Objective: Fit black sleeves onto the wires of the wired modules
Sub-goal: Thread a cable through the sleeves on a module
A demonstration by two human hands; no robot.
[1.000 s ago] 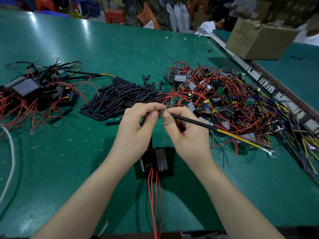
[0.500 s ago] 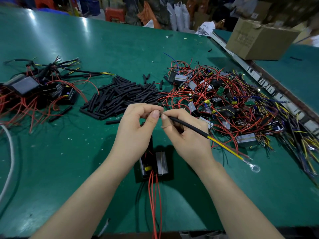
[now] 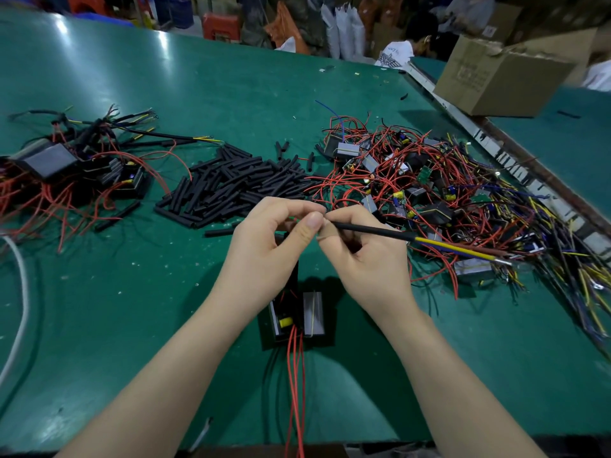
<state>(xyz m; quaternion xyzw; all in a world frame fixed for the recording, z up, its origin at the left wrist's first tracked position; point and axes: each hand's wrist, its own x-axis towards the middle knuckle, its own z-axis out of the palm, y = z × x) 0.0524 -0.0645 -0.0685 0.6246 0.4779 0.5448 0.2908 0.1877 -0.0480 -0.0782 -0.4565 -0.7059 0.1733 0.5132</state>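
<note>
My left hand (image 3: 267, 256) and my right hand (image 3: 367, 259) meet fingertip to fingertip above the table's middle. My right hand pinches a black sleeve (image 3: 373, 230) that sits on a yellow and blue wire (image 3: 459, 250) running right to a bare metal tip. My left hand pinches the wire where it enters the sleeve. Below the hands lies a black wired module (image 3: 294, 317) with red wires trailing toward me. A heap of loose black sleeves (image 3: 231, 186) lies just beyond the hands.
A tangle of modules with red, yellow and blue wires (image 3: 429, 193) fills the right side. Another pile of modules with sleeved wires (image 3: 72, 170) sits at the left. A cardboard box (image 3: 502, 74) stands at the back right, past a rail. A white cable (image 3: 20, 292) curves along the left.
The sleeved wire's free end has swung up and to the right, and it now lies over the wire tangle. Both hands keep their pinch and have hardly shifted.
</note>
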